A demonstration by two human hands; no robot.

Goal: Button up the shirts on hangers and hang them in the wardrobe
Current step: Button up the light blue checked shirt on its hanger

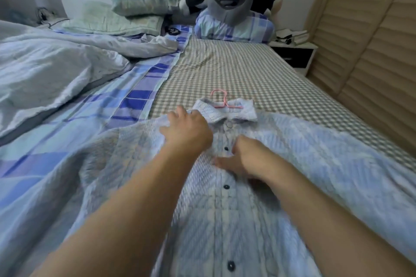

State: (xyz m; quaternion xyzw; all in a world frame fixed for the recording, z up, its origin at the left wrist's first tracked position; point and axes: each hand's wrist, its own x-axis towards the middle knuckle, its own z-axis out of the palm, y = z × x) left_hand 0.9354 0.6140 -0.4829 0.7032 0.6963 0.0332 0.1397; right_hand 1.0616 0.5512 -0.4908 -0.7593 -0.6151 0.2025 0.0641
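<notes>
Buttoning is the step in hand: a pale blue checked shirt (225,209) lies front-up on the bed (225,69), its collar pointing away from the person, with the hook of a pink hanger (219,98) showing above the collar. The left hand (186,130) rests on the shirt's shoulder just below the collar, fingers spread and fairly straight, pressing the cloth flat. The right hand (245,157) lies at the placket beside the second dark button (226,148), fingers near the cloth; the view is blurred, so whether they pinch the fabric cannot be told. Dark buttons lower down look fastened (the pale one at the collar is unclear). The next move probably calls for finishing the top fastenings, then lifting the shirt by its hanger toward the slatted wardrobe door (364,36) on the right.
</notes>
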